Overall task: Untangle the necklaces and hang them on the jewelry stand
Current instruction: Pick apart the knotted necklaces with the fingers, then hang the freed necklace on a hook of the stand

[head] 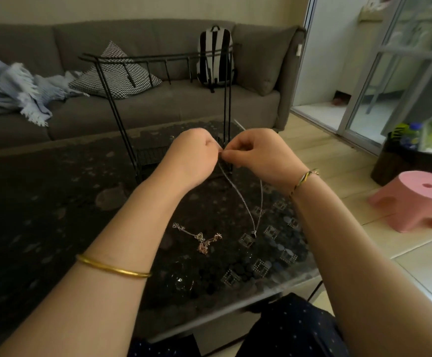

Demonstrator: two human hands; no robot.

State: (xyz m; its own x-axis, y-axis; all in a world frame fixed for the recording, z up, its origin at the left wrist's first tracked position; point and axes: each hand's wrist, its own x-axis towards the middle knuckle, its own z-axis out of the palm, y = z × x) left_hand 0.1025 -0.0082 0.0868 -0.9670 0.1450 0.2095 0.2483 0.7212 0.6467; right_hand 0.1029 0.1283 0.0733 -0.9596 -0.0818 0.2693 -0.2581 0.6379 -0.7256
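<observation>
The left hand (194, 157) and the right hand (260, 153) met fingertip to fingertip above the desk (55, 202). Each grip was narrow, pinched on the top of a silver necklace (238, 193). From that shared grip 2 strands of chain dropped down and toward the person, joining at a dark pendant (254, 234) low over the glass; whether it touched the desk could not be told. Below the grip and a little to its left, a small tangle of necklaces (202, 240), silver and rose-coloured, lay on the desk, apart from the pendant. Just behind the grip stood the black wire jewelry stand (155, 59), its pegged top rail well above the hands and its right legs coming down close past the fingertips. A gold bangle (112, 267) circled the left forearm and a braided bracelet (303, 179) the right wrist. Beyond the stand a grey sofa (158, 104) carried a backpack (216, 56), a patterned cushion (117, 73) and a pale blue blanket (11, 86). Well to the right of the grip a pink stool (415, 199) stood on the floor
</observation>
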